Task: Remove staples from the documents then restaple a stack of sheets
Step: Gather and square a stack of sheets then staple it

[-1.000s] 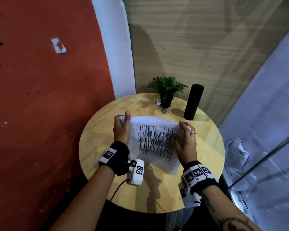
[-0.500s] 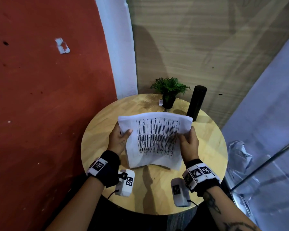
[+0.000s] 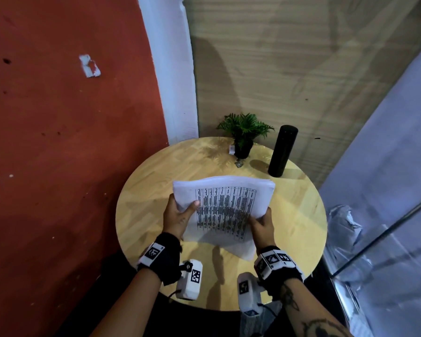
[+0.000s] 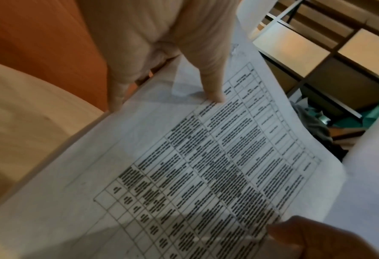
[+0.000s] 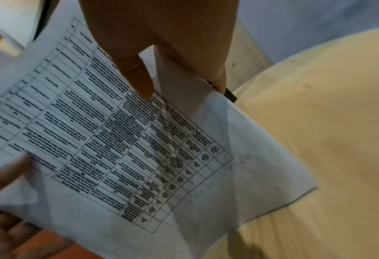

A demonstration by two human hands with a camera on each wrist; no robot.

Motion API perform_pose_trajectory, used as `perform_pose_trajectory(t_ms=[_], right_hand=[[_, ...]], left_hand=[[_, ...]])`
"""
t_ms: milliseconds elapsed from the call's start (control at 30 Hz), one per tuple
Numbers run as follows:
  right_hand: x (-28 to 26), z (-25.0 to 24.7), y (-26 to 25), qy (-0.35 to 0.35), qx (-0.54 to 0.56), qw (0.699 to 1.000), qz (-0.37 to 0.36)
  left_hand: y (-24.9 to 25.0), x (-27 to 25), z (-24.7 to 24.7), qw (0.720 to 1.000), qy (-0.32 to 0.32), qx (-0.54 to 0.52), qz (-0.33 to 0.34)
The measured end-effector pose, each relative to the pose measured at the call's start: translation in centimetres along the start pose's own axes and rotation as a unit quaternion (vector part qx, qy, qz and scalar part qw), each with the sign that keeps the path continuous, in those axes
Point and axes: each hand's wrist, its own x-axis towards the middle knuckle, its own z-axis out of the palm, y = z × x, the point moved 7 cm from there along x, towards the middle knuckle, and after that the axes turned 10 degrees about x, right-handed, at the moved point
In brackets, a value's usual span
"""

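Observation:
A stack of white sheets printed with a table is held above the round wooden table, tilted with its far edge raised. My left hand grips its left side, thumb on the top page and fingers underneath. My right hand grips the right side the same way, thumb on the print. The sheets fill both wrist views. A small dark object lies on the table near the plant; what it is cannot be told. No stapler shows.
A small potted plant and a tall black cylindrical bottle stand at the table's far edge. A red wall is to the left, a wood-panel wall behind, a glass panel to the right.
Both hands have lifted the stack off the table and drawn it nearer. The grips slid from the top corners down to the sides, and the sheets now flex and tilt.

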Motion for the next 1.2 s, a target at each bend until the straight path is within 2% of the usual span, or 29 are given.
perform_pose_trajectory(t_ms=[133, 300, 400, 467, 567, 767, 933, 1067, 1200], right_hand=[[0.6, -0.8, 1.1, 0.047, 0.008, 0.999, 0.023], [0.0, -1.2, 3.8, 0.059, -0.034, 0.996, 0.055], [-0.3, -0.8, 4.3, 0.059, -0.035, 0.995, 0.066], [-0.2, -0.7, 3.6, 0.059, -0.033, 0.997, 0.048], [-0.1, -0.8, 2.9, 0.039, -0.034, 0.998, 0.032], [0.1, -0.7, 6.0, -0.034, -0.093, 0.988, 0.122], [0.6, -0.7, 8.1, -0.024, -0.071, 0.984, 0.163], [1.0, -0.8, 8.6, -0.010, -0.069, 0.984, 0.163], [0.5, -0.8, 8.5, -0.037, -0.105, 0.983, 0.150]], left_hand=[[-0.1, -0.1, -0.7, 1.000, -0.002, 0.016, 0.009], [-1.0, -0.9, -0.6, 0.998, -0.043, 0.033, -0.009], [-2.2, -1.2, -1.0, 0.999, -0.024, 0.046, -0.015], [-1.8, -1.4, -1.3, 0.999, -0.013, 0.048, -0.001], [-1.9, -1.4, -1.6, 0.999, -0.014, 0.052, -0.001], [-4.0, -2.2, -1.3, 0.996, -0.058, 0.027, -0.068], [-4.8, -2.3, -0.8, 0.995, -0.034, 0.032, -0.085], [-5.1, -2.5, -0.6, 0.995, -0.021, 0.060, -0.077], [-4.3, -2.5, -1.2, 0.996, -0.014, 0.051, -0.068]])
